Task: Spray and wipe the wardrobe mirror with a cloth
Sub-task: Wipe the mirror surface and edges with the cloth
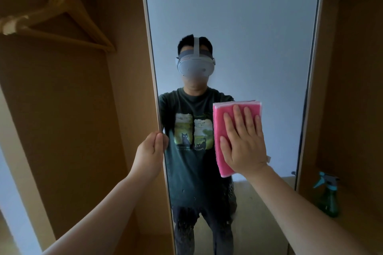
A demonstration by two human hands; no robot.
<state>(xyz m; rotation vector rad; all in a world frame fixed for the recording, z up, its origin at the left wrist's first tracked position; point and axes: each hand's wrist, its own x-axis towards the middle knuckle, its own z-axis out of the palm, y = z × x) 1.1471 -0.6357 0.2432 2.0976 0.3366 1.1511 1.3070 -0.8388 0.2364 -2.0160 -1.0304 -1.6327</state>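
Observation:
The tall wardrobe mirror (238, 27) fills the middle of the view on an open door. My right hand (242, 141) lies flat with spread fingers on a folded pink cloth (219, 130) and presses it against the glass at chest height. My left hand (151, 151) grips the mirror door's left edge, fingers curled round it. Droplets of spray speckle the lower glass near the reflected legs. A green spray bottle (328, 196) with a teal trigger stands on a shelf at the right.
Left of the door the open wardrobe holds wooden hangers (62, 18) on a rail. The wardrobe's brown side panel (352, 68) rises on the right above the bottle's shelf. The mirror reflects a person wearing a headset.

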